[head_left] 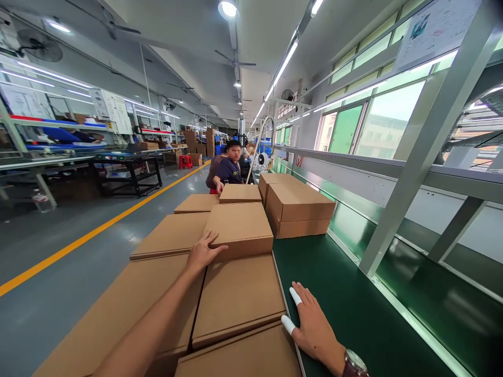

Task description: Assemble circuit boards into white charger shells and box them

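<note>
The left hand (204, 252) lies spread on the near corner of the box (243, 226), which sits on the stack (236, 298) just ahead. The right hand (312, 324) (with white tape (295, 296) on it) rests flat and open on the belt (353, 293), farther back.

The flat brown cardboard box (241, 228) is closed. It lies level among similar boxes (236, 296), just beside the green belt (334, 283).

A factory packing hall: green conveyor belt (353, 303), stacked cardboard boxes (239, 230), yellow floor line (98, 230).
</note>
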Available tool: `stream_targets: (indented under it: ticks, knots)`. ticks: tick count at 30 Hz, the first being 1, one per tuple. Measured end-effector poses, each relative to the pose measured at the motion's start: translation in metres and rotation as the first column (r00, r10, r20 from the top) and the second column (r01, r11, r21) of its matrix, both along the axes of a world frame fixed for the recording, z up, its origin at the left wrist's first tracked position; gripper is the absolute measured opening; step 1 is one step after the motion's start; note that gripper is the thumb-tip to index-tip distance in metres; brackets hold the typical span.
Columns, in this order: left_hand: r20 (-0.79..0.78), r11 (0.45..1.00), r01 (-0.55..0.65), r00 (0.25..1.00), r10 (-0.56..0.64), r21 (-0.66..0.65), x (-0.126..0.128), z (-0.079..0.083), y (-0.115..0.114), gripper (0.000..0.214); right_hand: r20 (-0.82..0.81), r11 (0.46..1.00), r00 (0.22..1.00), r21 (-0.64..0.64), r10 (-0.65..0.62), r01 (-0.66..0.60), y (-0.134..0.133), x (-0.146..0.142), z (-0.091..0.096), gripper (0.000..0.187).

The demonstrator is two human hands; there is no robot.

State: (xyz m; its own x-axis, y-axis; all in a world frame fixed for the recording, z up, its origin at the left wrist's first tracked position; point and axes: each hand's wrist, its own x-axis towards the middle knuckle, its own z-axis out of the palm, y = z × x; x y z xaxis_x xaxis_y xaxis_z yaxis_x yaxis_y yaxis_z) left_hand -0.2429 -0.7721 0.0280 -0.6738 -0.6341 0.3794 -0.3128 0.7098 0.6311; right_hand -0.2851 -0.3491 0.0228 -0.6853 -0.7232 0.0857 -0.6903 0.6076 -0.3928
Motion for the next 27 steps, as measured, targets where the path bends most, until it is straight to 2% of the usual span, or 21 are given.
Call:
stream_targets:
  ticks: [3,8,14,18,21,23,25,27]
  knots:
    - [-0.004,1.000,-0.001,1.000,0.001,0.013,-0.029,0.008,-0.020,0.066,0.026,1.000,1.000,-0.031,-0.001,0.002,0.000,-0.003,-0.005,0.070]
    - [-0.024,0.998,-0.049,0.998,0.049,0.027,-0.058,0.005,-0.038,0.073,0.042,0.999,0.999,-0.039,-0.006,0.008,-0.002,-0.006,-0.010,0.070]
    - [-0.029,0.994,-0.085,0.996,0.087,0.065,-0.076,0.000,-0.044,0.076,0.054,0.999,0.999,-0.041,-0.007,0.009,-0.003,-0.006,-0.011,0.062]
    - [-0.035,0.991,-0.083,0.996,0.088,0.104,-0.074,0.001,-0.035,0.077,-0.004,1.000,1.000,-0.003,0.001,-0.001,-0.003,-0.005,-0.009,0.065]
    - [-0.020,0.985,-0.099,0.994,0.103,0.142,-0.067,0.013,-0.009,0.086,-0.051,0.999,0.998,-0.044,-0.028,0.026,-0.003,-0.003,-0.005,0.068]
    - [0.004,0.981,-0.092,0.996,0.093,0.168,-0.056,0.027,0.024,0.093,-0.093,0.998,0.995,-0.047,-0.044,0.040,-0.003,0.002,0.001,0.066]
    - [0.029,0.981,-0.042,0.999,0.037,0.189,-0.040,0.042,0.072,0.100,-0.149,0.998,0.987,-0.035,-0.063,0.058,0.000,0.010,0.007,0.060]
    - [0.028,0.978,0.071,0.997,-0.077,0.194,-0.021,0.053,0.131,0.099,-0.186,0.996,0.978,-0.010,-0.092,0.092,0.003,0.021,0.015,0.053]
